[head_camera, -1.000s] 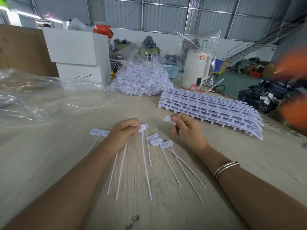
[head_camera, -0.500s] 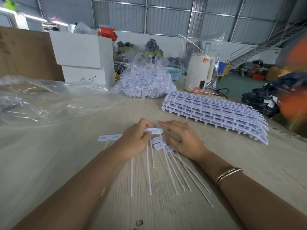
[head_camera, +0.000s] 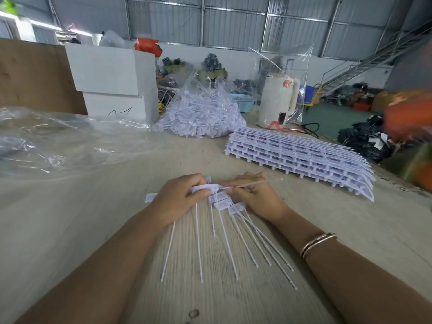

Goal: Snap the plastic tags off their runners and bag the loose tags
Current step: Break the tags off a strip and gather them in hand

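Note:
Several loose white tags (head_camera: 224, 232) with long thin tails lie fanned on the wooden table (head_camera: 70, 230) below my hands. My left hand (head_camera: 180, 197) pinches the flat head of one tag (head_camera: 205, 188). My right hand (head_camera: 254, 195) pinches the same tag's tail, which points to the right. A stack of tag runners (head_camera: 301, 157) lies at the right, farther back. A clear bag heaped with loose tags (head_camera: 201, 113) stands beyond the middle of the table.
An empty crumpled clear plastic bag (head_camera: 58, 139) covers the table's left. White boxes (head_camera: 114, 80) stand behind it. A white kettle (head_camera: 278, 101) inside a clear bag stands at the back right. A blurred orange shape (head_camera: 411, 118) is at the right edge.
My hands have come together over the tag heads. One tag has been lifted off the table, the left hand on its head and the right hand on its tail.

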Tool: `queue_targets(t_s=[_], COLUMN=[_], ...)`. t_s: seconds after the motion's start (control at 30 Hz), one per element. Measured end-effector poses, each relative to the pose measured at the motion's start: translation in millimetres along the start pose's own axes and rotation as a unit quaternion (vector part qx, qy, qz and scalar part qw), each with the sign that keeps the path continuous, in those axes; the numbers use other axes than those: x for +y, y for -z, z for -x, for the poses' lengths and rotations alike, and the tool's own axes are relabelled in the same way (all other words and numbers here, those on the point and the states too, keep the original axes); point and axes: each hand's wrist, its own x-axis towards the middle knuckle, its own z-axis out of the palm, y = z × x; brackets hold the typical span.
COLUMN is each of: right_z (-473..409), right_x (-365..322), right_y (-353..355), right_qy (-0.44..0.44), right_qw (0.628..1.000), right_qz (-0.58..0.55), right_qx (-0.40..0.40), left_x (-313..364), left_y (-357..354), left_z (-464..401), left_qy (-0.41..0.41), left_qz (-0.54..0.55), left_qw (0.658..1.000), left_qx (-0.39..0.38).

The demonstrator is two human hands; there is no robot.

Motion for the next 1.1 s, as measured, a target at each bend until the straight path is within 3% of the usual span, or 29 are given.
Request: queue_targets(t_s=[0.1,0.17,0.27,0.43,0.53,0.7,0.8,0.93,1.1], right_z=[0.8,1.3,0.2,0.4,0.5,0.9,-0.6,-1.5,-0.7], right_x=[1.0,4.5,5.6,6.8,2.9,-8.0,-7.9,-5.8,-5.7], right_y=[9.8,13.7,8.1,1.9,3.7,-6.4,-5.2,-2.4,-4.4], right_qy=[-0.098,-0.064,0.014,-0.039,-0.013,0.114,0.150,0.152,0.074], right_qw=[0.988,0.996,0.999,0.987,0.992,0.975,0.966,0.959,0.987], right_qz=[-0.106,-0.052,0.027,0.095,0.107,0.185,0.212,0.227,0.141], right_qx=[0.045,0.047,-0.017,-0.122,-0.072,-0.042,0.017,0.067,0.027], left_x=[-5.1,-8.2,-7.2,-0.6,8.5,20.6,18.9,8.1,1.8], left_y=[2.2,4.2,3.8,1.1,-1.9,-9.8,-9.3,-5.9,0.2], left_z=[2.5,3.8,3.7,-1.5,-3.8,-6.8,-7.4,-5.6,-1.5], left_qy=[0.007,0.035,0.046,0.046,0.030,0.017,0.023,0.066,0.035], left_qz=[0.013,0.036,0.044,0.008,-0.024,0.032,0.025,-0.089,0.038], left_qw=[1.000,0.998,0.998,0.998,0.998,0.998,0.999,0.992,0.999], left_qx=[0.014,0.025,0.021,0.037,0.049,0.054,0.037,-0.054,-0.012])
